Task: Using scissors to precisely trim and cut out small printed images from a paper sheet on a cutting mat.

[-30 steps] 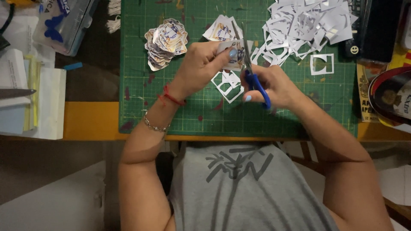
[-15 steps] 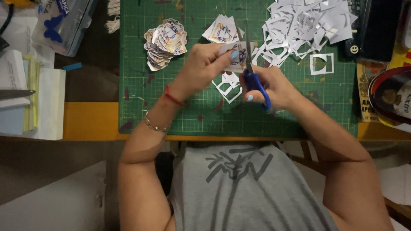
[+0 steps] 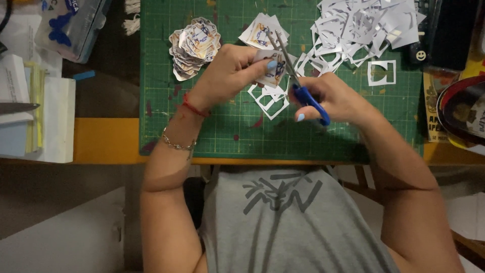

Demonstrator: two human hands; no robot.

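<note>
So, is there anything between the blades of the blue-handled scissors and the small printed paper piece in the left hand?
Nothing visible. The left hand holds the small printed paper piece up, and the blue-handled scissors in the right hand already meet its edge above the green cutting mat.

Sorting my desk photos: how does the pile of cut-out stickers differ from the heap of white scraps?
The sticker pile is printed in colour; the scrap heap is plain white. The sticker pile is a compact, overlapping stack of solid pieces; the scrap heap sprawls wider, made of hollow frames and strips. Both lie on the green cutting mat, untouched by either hand.
</note>
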